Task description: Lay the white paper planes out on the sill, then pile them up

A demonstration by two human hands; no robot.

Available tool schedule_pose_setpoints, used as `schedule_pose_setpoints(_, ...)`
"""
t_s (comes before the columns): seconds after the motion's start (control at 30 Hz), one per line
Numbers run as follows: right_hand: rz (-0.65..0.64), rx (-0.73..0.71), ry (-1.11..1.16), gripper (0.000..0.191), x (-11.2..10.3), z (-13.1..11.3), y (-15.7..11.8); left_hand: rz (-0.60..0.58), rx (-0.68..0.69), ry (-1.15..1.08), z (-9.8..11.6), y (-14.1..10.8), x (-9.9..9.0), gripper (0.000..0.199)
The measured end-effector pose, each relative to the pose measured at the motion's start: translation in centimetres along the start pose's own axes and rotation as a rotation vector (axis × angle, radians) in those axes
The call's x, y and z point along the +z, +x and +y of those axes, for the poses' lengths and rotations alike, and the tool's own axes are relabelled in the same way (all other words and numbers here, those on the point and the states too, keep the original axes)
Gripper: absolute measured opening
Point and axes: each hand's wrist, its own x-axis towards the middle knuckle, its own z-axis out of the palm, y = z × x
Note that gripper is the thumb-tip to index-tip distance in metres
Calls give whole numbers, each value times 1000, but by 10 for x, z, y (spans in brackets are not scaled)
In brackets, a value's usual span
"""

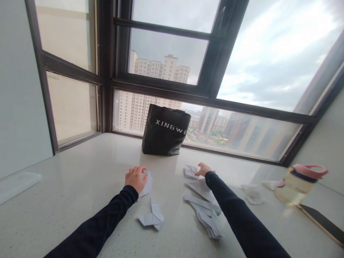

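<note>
My left hand (135, 178) rests with bent fingers at the edge of a folded white paper (147, 185), thumb and fingers apart. Part of that paper is hidden under the hand. My right hand (204, 169) reaches to a small square of folded paper (190, 171); a fingertip touches its right edge, and the fingers are spread. Nearer to me on the left lies a folded paper piece with pointed arms (152, 216). Below the right hand lie a flat folded paper (200, 189) and a pile of folded paper strips (208, 218), partly covered by my sleeve.
A black bag (165, 130) stands by the window. At the right are a bottle with a pink lid (297, 184), a phone (322, 223) and a crumpled white, ring-like piece (254, 195). A whitish flat object (20, 185) lies at the far left of the speckled counter (88, 186).
</note>
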Motion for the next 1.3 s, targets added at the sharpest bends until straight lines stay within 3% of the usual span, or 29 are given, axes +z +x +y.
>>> schedule_pose_setpoints(0.1,70,-5,-47,30,-15,-16,-19,-64,-8,81,3,-2,-1,27)
schedule_pose_setpoints(0.2,98,-135,-34,30,-16,-40,-59,-145,-44,110,3,-4,1,43)
schedule_pose_setpoints(0.37,23,-588,318,37,20,-71,-146,-200,-46,6,2,-2,6,45)
schedule_pose_setpoints(0.5,-32,-631,605,50,48,-76,-184,-169,13,-81,4,0,7,43)
schedule_pose_setpoints(0.63,-73,-512,776,47,58,-78,-189,-86,76,-234,11,2,1,36)
schedule_pose_setpoints(0.73,-88,-402,941,46,61,-81,-185,-4,145,-545,22,-1,-5,34)
schedule_pose_setpoints(0.83,-145,-333,1150,46,61,-83,-180,-18,217,-764,38,-9,-12,37)
schedule_pose_setpoints(0.93,-173,-316,1277,41,57,-84,-178,-48,361,-785,52,-20,-17,36)
schedule_pose_setpoints(1.07,-116,-285,1327,38,51,-83,-176,-114,513,-699,61,-30,-19,31)
schedule_pose_setpoints(1.2,-103,-268,1331,39,49,-81,-175,-129,519,-688,58,-31,-20,33)
schedule_pose_setpoints(1.3,-104,-277,1367,38,50,-80,-173,-124,447,-708,53,-26,-19,29)
